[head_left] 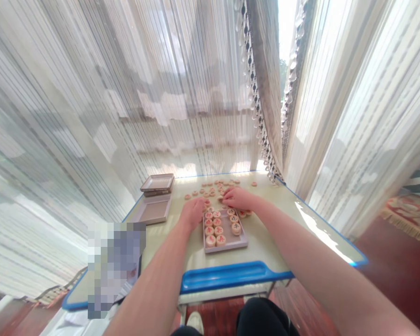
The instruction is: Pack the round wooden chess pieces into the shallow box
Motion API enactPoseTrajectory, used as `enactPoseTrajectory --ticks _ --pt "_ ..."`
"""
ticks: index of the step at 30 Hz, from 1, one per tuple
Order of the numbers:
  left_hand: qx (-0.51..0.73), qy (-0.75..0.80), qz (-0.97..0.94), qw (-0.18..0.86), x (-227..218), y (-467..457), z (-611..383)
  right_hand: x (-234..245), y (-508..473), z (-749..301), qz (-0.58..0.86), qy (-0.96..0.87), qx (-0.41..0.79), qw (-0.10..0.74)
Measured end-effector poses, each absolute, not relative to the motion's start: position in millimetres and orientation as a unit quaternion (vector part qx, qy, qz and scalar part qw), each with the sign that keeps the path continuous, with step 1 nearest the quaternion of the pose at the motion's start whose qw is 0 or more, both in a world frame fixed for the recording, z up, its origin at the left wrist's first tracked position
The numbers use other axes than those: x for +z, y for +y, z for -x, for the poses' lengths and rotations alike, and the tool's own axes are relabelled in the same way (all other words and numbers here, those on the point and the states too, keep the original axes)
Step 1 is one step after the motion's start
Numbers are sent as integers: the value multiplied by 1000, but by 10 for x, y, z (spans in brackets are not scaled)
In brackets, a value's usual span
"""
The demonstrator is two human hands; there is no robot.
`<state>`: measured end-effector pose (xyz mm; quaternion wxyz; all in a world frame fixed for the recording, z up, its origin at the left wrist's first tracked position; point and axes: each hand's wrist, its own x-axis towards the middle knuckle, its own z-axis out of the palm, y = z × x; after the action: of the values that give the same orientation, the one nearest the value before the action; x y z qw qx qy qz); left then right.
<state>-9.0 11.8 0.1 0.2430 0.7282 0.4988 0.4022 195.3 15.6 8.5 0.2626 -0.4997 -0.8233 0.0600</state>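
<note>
A shallow grey tray (243, 242) lies in the middle of a pale table and holds several round wooden game pieces (215, 231) with red marks. My left hand (192, 212) rests knuckles-up at the tray's far left corner, fingers curled over pieces there. My right hand (238, 198) lies at the tray's far right edge, fingers bent down onto loose pieces. More loose pieces (213, 186) are scattered on the table beyond both hands. What the fingers hold is hidden.
An empty grey tray (154, 210) and a stack of similar trays (157, 183) lie at the table's left. The table has a blue rim (227, 275). Sheer curtains hang close around the far and side edges. A blurred patch sits at the near left.
</note>
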Motion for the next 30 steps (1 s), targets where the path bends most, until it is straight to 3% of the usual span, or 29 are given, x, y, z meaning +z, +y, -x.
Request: enactPoseTrajectory --ticks 4,9,13,20,30 --pt "442 504 -706 228 72 73 78 51 176 -1939 505 -814 29 287" --pt "458 498 -702 222 71 73 91 76 181 -1842 500 -833 43 233" --pt "451 510 -702 208 45 99 116 121 189 -1805 518 -817 44 249" --pt "454 525 -703 153 63 93 151 251 232 -1790 556 -818 69 129" --pt "457 520 -713 113 57 86 174 238 202 -1785 617 -774 26 140"
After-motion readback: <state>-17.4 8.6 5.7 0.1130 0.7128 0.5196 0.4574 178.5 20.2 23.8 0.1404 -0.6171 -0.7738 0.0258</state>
